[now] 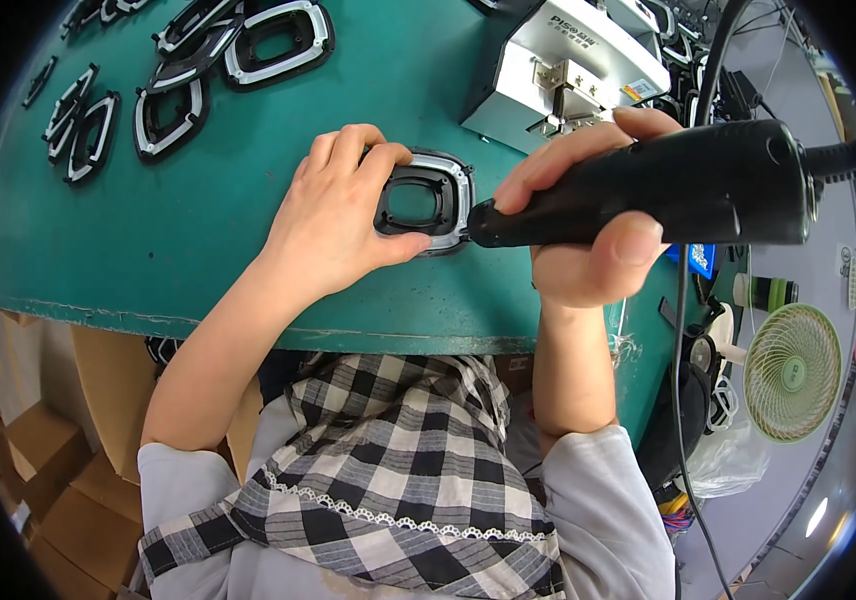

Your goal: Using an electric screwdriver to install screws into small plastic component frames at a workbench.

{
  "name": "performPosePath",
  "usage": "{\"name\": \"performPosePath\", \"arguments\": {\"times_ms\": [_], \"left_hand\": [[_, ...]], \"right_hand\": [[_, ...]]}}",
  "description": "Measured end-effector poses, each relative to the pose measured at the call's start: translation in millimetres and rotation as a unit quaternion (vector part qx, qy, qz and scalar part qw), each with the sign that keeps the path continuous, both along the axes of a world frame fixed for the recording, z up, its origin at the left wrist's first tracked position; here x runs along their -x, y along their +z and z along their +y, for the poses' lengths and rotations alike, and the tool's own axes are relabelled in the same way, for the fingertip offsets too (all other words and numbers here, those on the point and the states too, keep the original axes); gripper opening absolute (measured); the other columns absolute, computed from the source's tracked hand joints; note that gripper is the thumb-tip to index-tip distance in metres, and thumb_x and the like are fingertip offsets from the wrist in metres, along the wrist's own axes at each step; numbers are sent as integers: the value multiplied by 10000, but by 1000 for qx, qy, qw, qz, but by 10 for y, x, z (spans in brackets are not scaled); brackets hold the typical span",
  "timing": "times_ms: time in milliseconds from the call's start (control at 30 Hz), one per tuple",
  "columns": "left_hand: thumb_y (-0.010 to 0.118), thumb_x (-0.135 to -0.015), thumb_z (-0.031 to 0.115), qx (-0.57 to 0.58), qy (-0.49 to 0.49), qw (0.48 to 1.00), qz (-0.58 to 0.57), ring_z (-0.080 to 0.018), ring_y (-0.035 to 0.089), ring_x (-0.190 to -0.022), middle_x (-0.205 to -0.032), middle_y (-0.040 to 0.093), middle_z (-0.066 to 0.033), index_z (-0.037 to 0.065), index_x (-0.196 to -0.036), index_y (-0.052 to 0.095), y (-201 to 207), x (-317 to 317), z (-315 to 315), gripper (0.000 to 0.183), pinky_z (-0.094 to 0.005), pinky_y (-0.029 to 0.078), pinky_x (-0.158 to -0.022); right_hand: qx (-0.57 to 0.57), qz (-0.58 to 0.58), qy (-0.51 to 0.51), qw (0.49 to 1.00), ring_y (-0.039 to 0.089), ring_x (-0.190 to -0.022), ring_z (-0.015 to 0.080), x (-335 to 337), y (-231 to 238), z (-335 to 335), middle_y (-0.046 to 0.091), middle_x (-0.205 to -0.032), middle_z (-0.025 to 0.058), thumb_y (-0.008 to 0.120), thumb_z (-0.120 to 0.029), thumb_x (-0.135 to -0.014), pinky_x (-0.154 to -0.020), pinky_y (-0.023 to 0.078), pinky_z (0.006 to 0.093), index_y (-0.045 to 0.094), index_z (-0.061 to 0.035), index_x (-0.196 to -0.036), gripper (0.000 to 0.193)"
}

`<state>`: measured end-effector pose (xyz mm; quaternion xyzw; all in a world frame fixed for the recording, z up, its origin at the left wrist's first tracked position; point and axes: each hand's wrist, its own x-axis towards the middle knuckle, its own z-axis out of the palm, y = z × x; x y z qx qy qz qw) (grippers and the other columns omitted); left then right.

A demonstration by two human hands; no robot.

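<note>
A rounded black frame with a silver-white band and an oval opening (pixel 457 187) lies flat on the green table. My left hand (pixel 326 222) grips its left side, the fingers over the far edge and the thumb on the near edge. In my right hand (pixel 588 268) is a black electric screwdriver (pixel 693 190), fingers wrapped around its body and thumb along the near side. It points left and down, its nose at the frame's right edge near the close corner. Its bit is hidden, so whether it touches a screw cannot be made out.
Several similar frames (pixel 170 118) lie at the far left of the green table (pixel 188 235). Beyond my right hand stands a white and black box-shaped machine, likely a screw feeder (pixel 588 50). A cable (pixel 684 370) hangs at the right, near a green fan (pixel 793 373). Cardboard boxes (pixel 48 445) stand lower left.
</note>
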<state>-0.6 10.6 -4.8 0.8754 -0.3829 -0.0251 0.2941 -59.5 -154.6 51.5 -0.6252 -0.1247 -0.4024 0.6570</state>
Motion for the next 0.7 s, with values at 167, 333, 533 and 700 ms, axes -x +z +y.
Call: {"name": "performPosePath", "arguments": {"times_ms": [167,333,533,700], "left_hand": [[818,-598,264,6,-1,1000,-2,-313,438,-1133,-1190,453,-107,74,-1174,533,10,-2,6,671,-413,411,-953],[813,-612,272,13,-29,999,19,-315,433,-1146,-1206,452,-103,79,-1180,530,-25,-7,44,663,-426,386,-973],[804,-647,347,12,-49,999,12,-286,448,-1129,-1187,457,-76,85,-1168,534,40,21,-35,642,-427,391,-959],[808,-624,291,6,-51,998,46,-318,427,-1155,-1210,453,-102,85,-1189,530,42,12,-24,662,-439,368,-987]], "right_hand": [[21,7,24,999,545,-463,145,36,23,-19,597,-650,115,724,-436,-760,-431,425,225,360,93,-1143,748],[39,-19,-145,988,553,-420,187,-77,404,-458,576,-565,138,506,-568,-866,-423,439,251,374,79,-1093,699],[195,-77,-243,947,580,-462,263,-310,772,-755,566,-608,177,475,-569,-864,-454,511,352,371,15,-1078,631],[179,-62,-231,954,566,-408,232,-436,702,-691,563,-558,179,531,-505,-865,-396,497,297,388,33,-1047,585]]}}
